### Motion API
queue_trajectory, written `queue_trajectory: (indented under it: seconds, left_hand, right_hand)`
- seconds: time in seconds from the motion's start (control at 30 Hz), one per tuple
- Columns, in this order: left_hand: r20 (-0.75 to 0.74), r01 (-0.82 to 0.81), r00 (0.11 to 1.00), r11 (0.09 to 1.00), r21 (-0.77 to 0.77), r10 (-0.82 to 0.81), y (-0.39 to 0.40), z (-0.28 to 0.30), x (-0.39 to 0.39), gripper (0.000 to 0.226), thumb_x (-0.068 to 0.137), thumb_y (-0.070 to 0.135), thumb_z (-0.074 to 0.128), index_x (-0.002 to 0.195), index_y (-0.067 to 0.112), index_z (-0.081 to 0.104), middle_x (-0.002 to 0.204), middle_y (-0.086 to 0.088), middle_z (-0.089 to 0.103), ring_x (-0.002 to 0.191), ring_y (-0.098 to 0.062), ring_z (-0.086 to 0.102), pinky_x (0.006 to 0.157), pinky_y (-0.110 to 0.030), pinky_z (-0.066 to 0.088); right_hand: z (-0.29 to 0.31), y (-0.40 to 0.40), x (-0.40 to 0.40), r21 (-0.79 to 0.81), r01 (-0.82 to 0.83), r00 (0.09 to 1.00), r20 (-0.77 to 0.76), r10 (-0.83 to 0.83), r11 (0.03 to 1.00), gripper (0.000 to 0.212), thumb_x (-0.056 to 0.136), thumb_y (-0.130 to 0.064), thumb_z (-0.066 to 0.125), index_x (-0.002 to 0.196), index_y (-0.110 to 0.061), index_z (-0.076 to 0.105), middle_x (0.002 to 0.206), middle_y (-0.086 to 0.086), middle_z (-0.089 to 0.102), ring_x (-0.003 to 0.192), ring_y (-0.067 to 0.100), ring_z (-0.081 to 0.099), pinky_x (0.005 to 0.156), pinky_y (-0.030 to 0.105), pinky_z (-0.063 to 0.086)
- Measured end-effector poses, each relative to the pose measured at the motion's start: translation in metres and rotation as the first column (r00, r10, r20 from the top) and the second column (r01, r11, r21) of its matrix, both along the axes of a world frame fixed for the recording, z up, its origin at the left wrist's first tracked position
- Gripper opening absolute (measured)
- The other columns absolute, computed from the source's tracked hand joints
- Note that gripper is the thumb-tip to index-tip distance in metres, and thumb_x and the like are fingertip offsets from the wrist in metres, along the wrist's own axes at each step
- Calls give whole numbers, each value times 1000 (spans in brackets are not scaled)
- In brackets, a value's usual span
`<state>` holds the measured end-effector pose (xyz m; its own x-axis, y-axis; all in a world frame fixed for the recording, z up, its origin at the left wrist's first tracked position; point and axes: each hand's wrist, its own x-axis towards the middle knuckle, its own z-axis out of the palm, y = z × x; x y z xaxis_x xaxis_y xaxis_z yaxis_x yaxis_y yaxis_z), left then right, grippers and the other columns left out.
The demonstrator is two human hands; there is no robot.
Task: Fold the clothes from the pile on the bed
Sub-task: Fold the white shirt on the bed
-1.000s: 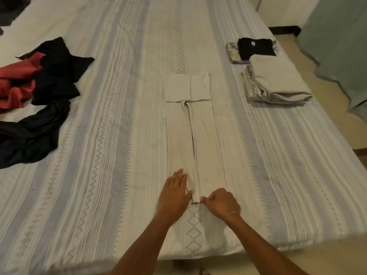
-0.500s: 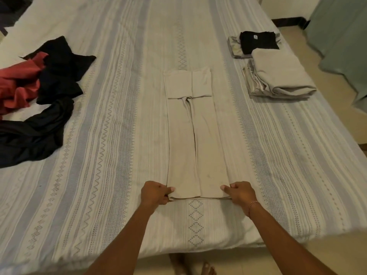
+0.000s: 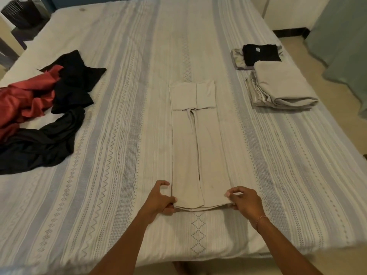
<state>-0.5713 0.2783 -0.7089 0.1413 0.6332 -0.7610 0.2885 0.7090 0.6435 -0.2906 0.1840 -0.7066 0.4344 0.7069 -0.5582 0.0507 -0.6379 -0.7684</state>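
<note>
Since 1 s ago both hands have moved apart from the middle of the hem to its outer corners; grips were already at the corners 0.5 s ago and are slightly looser now.

Beige garment (image 3: 195, 147) lies flat in the middle of the bed (image 3: 119, 135), folded lengthwise into a long narrow strip, far end folded back over itself as a short flap. Near end sits close to the bed's near edge.

Left hand (image 3: 158, 199): thumb on top of the near-left corner, pinching it against the lower fingers; index finger raised and curled, off the cloth.
Right hand (image 3: 245, 201): pinching the near-right corner, thumb under the edge, fingers curled over the top. Beaded bracelet (image 3: 261, 218) on that wrist.

Near hem looks lifted a little off the sheet between the two grips.

Unfolded pile at the left side of the bed: red cloth (image 3: 25, 98) tangled with black clothes (image 3: 49, 135), well apart from the beige garment.

Folded stack at the right side: beige folded pieces (image 3: 284, 86) nearer, black folded item (image 3: 260, 53) on a grey piece just behind, touching.

Black basket (image 3: 23, 10) off the bed at top left. Green curtain (image 3: 345, 36) at right.
</note>
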Motion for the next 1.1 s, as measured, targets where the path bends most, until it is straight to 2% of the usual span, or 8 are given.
queue_trajectory:
  seconds: [0.13,0.37,0.53,0.63,0.73,0.83,0.97,1.1]
  left_hand:
    - [102,36,994,999,-30,-33,30,22,7,22,88,2,74,110,0,71,100,-26,74,81,-27,73,71,-32,62]
    - [181,-80,977,983,-168,110,137,25,28,25,99,8,59,109,-14,67,99,-27,73,75,-24,75,64,-29,63]
    - [159,-151,973,983,-108,167,197,4,48,34,100,30,61,101,-4,62,98,-26,74,78,-29,75,61,-32,61]
    - [-32,-158,986,984,78,161,201,-14,53,28,97,28,67,97,0,67,91,-19,73,67,-23,69,64,-34,61]
    - [-228,-86,963,966,244,143,185,-27,50,31,88,30,77,81,1,71,75,-17,71,55,-17,63,61,-34,60]
    - [-350,49,937,986,157,9,161,-26,46,43,75,36,88,75,-4,72,64,-14,72,51,-17,68,52,-29,59]
    - [-270,145,951,988,-49,-153,149,-22,44,38,72,28,91,77,-2,70,66,-14,73,53,-17,66,49,-25,54]
    - [-217,150,964,988,-33,-153,140,-16,38,25,81,16,84,76,-1,67,65,-13,71,52,-14,62,52,-24,53]
  right_hand:
    - [15,33,21,-13,-18,986,-168,15,1000,11,86,-15,79,87,-4,79,90,15,77,76,25,74,86,42,61]
    - [26,133,53,-38,47,922,-382,-58,998,25,93,-20,70,100,3,73,84,16,73,69,18,67,66,28,55]
    - [7,206,60,-31,96,963,-249,-101,995,29,96,-36,67,97,-8,71,83,9,75,67,16,66,64,28,52]
    - [-15,212,61,72,142,982,-132,-131,987,26,100,-35,61,115,-15,69,103,3,74,76,15,68,66,28,56]
    - [-33,190,58,142,139,987,62,-149,980,19,97,-34,66,113,-24,67,108,0,72,91,17,70,78,36,59]
    - [-40,154,47,-8,65,987,148,-63,998,24,91,-37,73,106,-19,69,98,-3,72,92,16,69,81,32,57]
    - [-44,132,39,-107,-11,1000,24,14,994,33,88,-36,76,114,-21,62,106,-3,66,100,16,65,93,40,56]
    - [-47,132,41,-95,8,1000,30,-5,995,27,86,-21,80,108,-16,64,104,8,69,96,25,69,91,45,58]
